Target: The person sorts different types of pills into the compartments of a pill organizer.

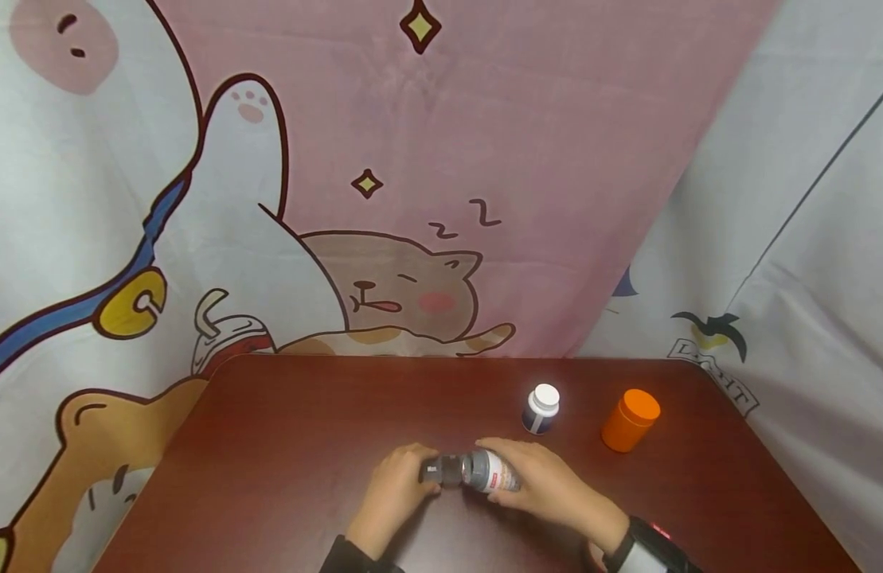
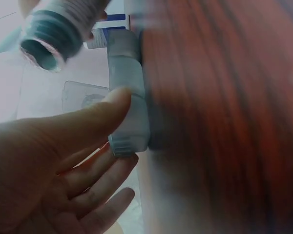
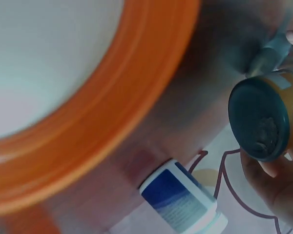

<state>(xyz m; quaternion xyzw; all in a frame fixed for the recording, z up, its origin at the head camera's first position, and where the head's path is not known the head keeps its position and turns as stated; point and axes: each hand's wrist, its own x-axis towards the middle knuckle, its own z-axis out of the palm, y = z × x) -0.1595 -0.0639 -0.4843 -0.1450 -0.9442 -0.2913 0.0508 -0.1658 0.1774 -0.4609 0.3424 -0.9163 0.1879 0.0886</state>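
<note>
In the head view, my left hand [image 1: 394, 489] grips one end of a long grey see-through container [image 1: 443, 470] made of several joined sections, held low over the table. The thumb lies across the container in the left wrist view, and a clear flat flap [image 2: 83, 95] sticks out from its side. My right hand [image 1: 545, 481] holds a grey bottle [image 1: 495, 471] with a white label, tipped sideways. Its uncapped mouth, ringed by torn seal scraps, points at the container. The right wrist view shows the bottle's dark base [image 3: 256, 119].
Beyond the right hand stand a white-capped bottle [image 1: 541, 407] with a blue label and an orange jar [image 1: 630, 420]. Close to the right wrist camera looms a white round thing with an orange rim [image 3: 151, 87]. A printed cloth [image 1: 556, 159] hangs behind the brown table [image 1: 305, 430].
</note>
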